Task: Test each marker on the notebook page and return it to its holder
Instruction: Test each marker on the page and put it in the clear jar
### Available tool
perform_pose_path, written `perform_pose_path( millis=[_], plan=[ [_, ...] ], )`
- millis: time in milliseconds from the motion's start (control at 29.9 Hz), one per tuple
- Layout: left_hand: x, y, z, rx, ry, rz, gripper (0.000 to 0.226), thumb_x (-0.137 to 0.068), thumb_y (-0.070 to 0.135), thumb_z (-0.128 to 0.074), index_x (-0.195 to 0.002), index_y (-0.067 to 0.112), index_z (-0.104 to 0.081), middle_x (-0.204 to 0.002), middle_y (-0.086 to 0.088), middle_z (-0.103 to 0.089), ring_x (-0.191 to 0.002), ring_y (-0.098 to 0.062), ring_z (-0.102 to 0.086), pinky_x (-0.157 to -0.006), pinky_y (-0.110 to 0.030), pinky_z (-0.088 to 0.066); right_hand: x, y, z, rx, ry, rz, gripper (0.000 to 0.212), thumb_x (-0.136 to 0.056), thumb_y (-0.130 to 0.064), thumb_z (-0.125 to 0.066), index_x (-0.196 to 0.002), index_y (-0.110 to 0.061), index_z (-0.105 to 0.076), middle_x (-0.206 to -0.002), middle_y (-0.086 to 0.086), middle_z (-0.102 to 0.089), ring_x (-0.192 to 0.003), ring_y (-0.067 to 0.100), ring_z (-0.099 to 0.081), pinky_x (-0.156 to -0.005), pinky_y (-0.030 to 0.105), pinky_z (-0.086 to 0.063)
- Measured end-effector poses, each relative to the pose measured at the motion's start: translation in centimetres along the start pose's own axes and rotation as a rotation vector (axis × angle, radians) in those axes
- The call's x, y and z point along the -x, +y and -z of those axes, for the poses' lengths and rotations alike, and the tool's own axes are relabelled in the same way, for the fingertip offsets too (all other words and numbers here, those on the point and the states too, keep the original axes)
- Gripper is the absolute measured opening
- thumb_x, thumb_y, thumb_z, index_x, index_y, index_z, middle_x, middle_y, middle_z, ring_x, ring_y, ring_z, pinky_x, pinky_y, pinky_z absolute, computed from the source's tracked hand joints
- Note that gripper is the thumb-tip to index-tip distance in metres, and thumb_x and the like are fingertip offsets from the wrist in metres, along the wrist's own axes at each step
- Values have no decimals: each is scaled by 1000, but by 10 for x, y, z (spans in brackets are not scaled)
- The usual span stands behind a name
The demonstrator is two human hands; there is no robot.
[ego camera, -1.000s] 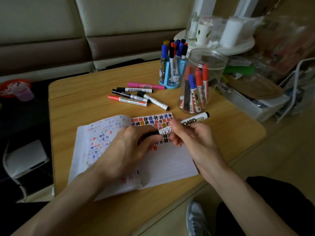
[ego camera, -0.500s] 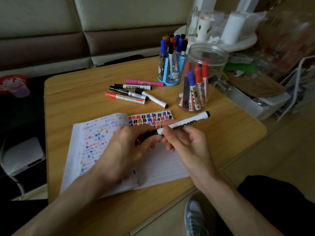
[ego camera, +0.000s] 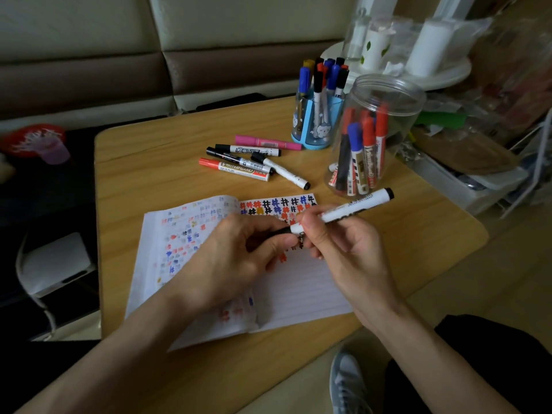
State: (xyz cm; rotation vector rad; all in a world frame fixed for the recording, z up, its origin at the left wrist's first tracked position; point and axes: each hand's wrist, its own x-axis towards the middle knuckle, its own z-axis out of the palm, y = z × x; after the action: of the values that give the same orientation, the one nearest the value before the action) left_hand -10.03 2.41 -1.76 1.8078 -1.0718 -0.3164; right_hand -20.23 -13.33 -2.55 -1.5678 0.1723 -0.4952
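Head view shows us the white marker [ego camera: 343, 211] held in the air just above the open notebook [ego camera: 298, 291], gripped at both ends. Its long axis runs from lower left to upper right: the dark end disappears into the curled fingers of the left hand [ego camera: 236, 258], and the black-plugged tail points up toward the clear jar [ego camera: 385, 94]. The right hand [ego camera: 343, 249] pinches the white barrel between thumb and bent fingers, just beside the left hand's fingertips. Both hands are closed on the one marker. We judge that the coming move is a pull or push along that axis, cap against barrel; we cannot tell whether the cap is seated or parting.

Dark print runs along the barrel, but fingers cover part of it and we cannot read it.

Outward, the page under the hands carries rows of "#" marks in red, blue, black and orange. Beyond it five loose markers lie on the table [ego camera: 149, 174]; the red marker [ego camera: 236, 168] reads "WHITEBOARD". Markers standing in the jar seem to bear the same word; the blue holder [ego camera: 316, 127] behind shows cartoon figures. The jar is nearer the right hand.
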Motion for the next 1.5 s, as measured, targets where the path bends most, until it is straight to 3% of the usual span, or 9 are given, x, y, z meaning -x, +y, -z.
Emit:
perform_pose_path(
  millis=[100,301,468,601,768,935,1136,1336,1503],
  plan=[
    [2,-1,-7,-87,77,-32,18,-98,38,-62,-94,27,-76,-69,7,-67,-62,-18,-64,-59,-27,-50,5,6,-9,-110,105,-68,28,-89,-28,-72,-97,-1,-73,-71,5,-67,-65,11,-60,-61,19,-49],
    [1,0,-9,-52,42,-21,21,-98,40,-57,-98,28,-75,-67,5,-65,-63,-17,-63,-59,-21,-46,3,1,-1,1,65,-69,17,-97,-22,-67,-88,-7,-71,-67,-2,-66,-64,6,-60,-61,18,-49],
    [13,-12,10,-57,103,88,19,-93,44,-56,-96,34,-72,-77,7,-69,-65,-16,-64,-56,-24,-50,-21,-18,52,-109,372,-84,29,-89,-40,-70,-95,-12,-70,-73,-8,-65,-69,6,-56,-65,22,-47],
    [19,-8,3,-107,115,99,29,-93,47,-56,-105,29,-75,-87,15,-71,-78,-10,-68,-68,-29,-54,-12,-4,42,32,172,-121,24,-93,-31,-70,-95,-8,-72,-75,-2,-68,-70,9,-60,-60,17,-51],
    [18,-9,3,-185,193,87,29,-93,50,-55,-107,31,-73,-91,23,-70,-87,1,-66,-72,-19,-52,-6,14,27,60,45,-109,15,-96,-15,-70,-99,-1,-72,-74,3,-69,-67,11,-63,-59,18,-51],
    [17,-11,2,-252,205,84,24,-95,44,-60,-111,31,-72,-94,30,-64,-93,6,-64,-77,-13,-52,-4,24,18,91,17,-99,20,-94,-20,-71,-96,0,-71,-70,5,-69,-62,15,-62,-57,24,-51],
    [15,-19,0,-370,155,70,23,-100,32,-59,-120,27,-69,-111,14,-70,-94,1,-61,-79,-8,-47,-4,32,9,137,71,-61,22,-92,-26,-73,-92,-4,-71,-69,1,-70,-62,10,-65,-58,21,-50],
    [14,-19,0,-336,175,104,26,-96,30,-68,-122,28,-69,-104,16,-73,-86,1,-66,-75,-11,-51,-4,37,11,211,76,-16,18,-94,-23,-73,-89,-6,-73,-68,3,-70,-60,11,-64,-57,22,-49],
    [12,-17,2,-285,188,133,24,-88,36,-76,-111,33,-70,-92,27,-68,-87,5,-66,-72,-3,-45,-3,39,13,274,81,34,17,-95,-27,-73,-85,-13,-73,-67,9,-67,-59,34,-61,-50,44,-48]
  ],
)
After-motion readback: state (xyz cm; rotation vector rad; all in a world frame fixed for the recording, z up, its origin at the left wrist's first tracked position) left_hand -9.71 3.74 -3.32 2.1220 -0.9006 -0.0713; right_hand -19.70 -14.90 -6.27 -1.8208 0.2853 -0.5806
